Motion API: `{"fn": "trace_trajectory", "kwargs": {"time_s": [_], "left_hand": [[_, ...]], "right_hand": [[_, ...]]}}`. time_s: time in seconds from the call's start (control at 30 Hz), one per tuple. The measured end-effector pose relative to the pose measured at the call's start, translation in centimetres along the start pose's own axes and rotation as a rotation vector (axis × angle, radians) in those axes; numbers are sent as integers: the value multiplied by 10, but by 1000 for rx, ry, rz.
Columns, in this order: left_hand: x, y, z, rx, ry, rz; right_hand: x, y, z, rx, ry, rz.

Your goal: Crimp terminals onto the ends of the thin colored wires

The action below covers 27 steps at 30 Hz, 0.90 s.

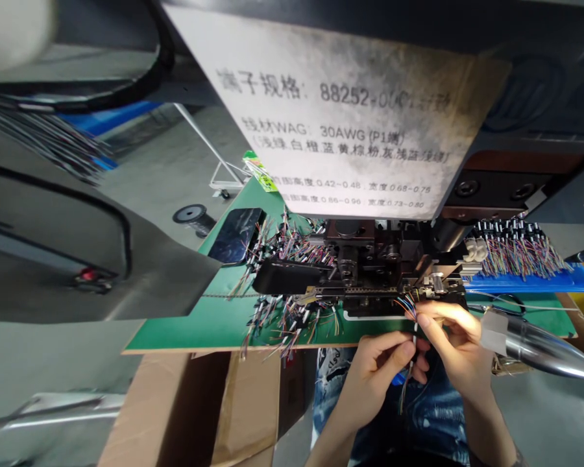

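Note:
My right hand (455,337) pinches the fanned, coloured ends of a thin multi-wire cable (415,326) between thumb and forefinger, close to the front of a crimping machine (365,259). Just below and to the left, my left hand (382,363) grips the same cable lower down, with its fingers curled round it. Loose wire ends hang beneath that hand. The spread wires point up and left toward the machine's lit working area. A thin terminal strip (370,292) runs leftward from there.
Bundles of coloured wires (296,318) lie on the green tabletop (185,334), near a dark phone (237,237). More bundles (520,250) rest on a blue tray (530,283) at right. A metal lamp tube (545,347) juts in beside my right hand. Cardboard boxes (248,408) stand below the table.

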State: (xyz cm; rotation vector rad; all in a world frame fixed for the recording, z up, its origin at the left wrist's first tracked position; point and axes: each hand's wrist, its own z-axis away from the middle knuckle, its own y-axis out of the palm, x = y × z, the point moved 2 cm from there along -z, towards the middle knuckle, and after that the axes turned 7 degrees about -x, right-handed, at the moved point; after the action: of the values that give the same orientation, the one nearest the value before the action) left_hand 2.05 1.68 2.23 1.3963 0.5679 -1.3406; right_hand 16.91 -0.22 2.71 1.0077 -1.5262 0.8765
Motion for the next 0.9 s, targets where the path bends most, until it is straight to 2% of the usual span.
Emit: {"fn": "trace_trajectory", "kwargs": {"time_s": [0.13,0.43,0.6,0.7,0.77,0.83,0.9], "left_hand": [[-1,5,-1,-39,50,-25],[1,5,-2,-66,96,-56],[-2,5,0,-68,81,-97],[-5,0,3,-44,36,-117],[-6,-4,5,18,-18,-110],[-7,-8,6,88,-70,-98],[-7,-10,6,122,-95,-102]], "right_hand": [[0,6,2,-23,183,-138],[4,9,0,-51,208,-117],[1,3,-2,-33,60,54],[5,-3,-7,-19,-181,199],[9,-7,-9,8,-326,253],[9,-9,-9,47,-362,236],[7,-10,-7,70,-283,171]]}}
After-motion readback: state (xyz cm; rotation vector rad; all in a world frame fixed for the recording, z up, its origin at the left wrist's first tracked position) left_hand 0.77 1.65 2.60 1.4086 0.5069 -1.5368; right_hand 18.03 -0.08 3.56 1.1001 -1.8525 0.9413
